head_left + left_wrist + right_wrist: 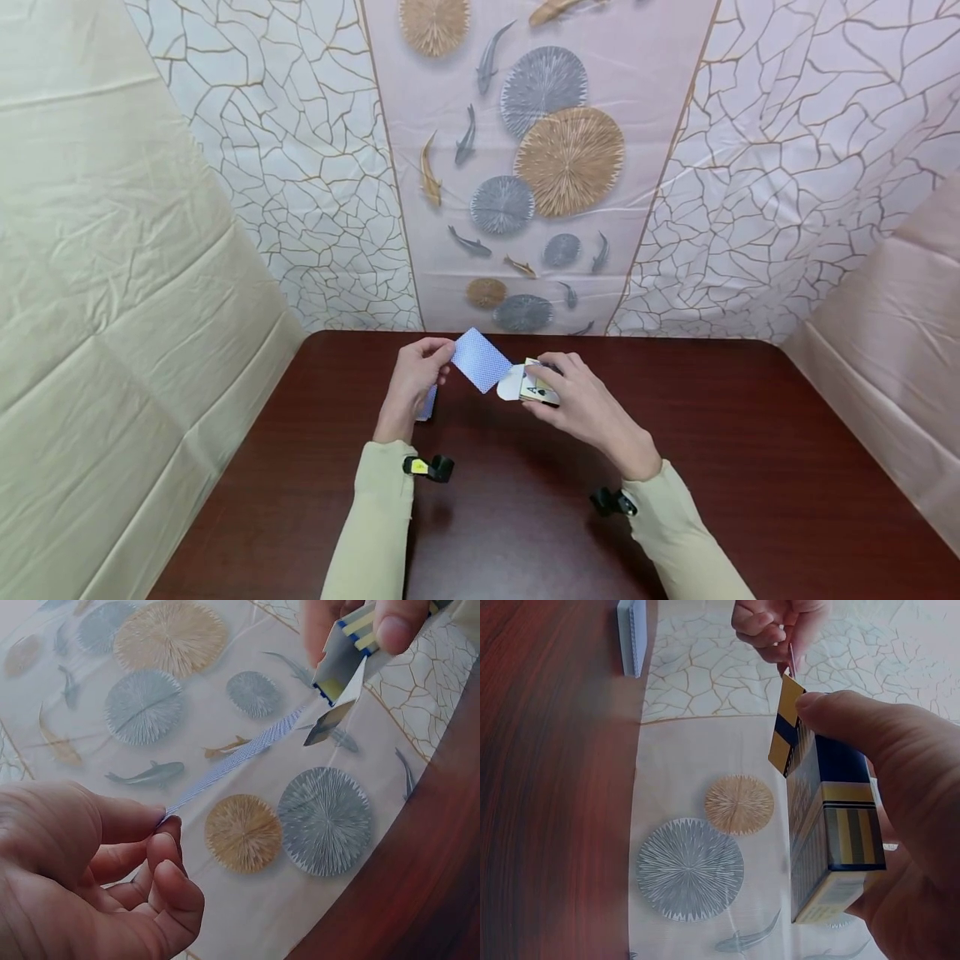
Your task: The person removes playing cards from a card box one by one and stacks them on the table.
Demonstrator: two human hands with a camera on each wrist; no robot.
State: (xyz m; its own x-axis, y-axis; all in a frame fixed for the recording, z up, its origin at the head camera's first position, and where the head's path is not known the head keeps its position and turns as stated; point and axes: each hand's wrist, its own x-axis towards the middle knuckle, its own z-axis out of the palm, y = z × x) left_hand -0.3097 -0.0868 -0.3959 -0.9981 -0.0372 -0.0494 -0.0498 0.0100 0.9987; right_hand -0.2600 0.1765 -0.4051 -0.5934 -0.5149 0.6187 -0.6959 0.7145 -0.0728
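Observation:
My left hand [410, 382] pinches a blue-backed playing card [481, 360] by one corner, between thumb and fingertips. In the left wrist view that card [240, 756] is seen nearly edge-on, pointing toward the opened end of a playing card box [352, 656]. My right hand [583, 402] grips the box [538, 390], its white flap [511, 383] turned outward beside the card's lower corner. The right wrist view shows the box's dark blue and gold side [832, 817], with the thumb near the flap. Whether cards remain inside is hard to tell.
A stack of blue-backed cards [427, 405] sits on the dark brown table [510, 533], partly hidden behind the left hand. Patterned cloth [555, 158] hangs at the table's far edge, and pale cloth [112, 333] stands along the left side.

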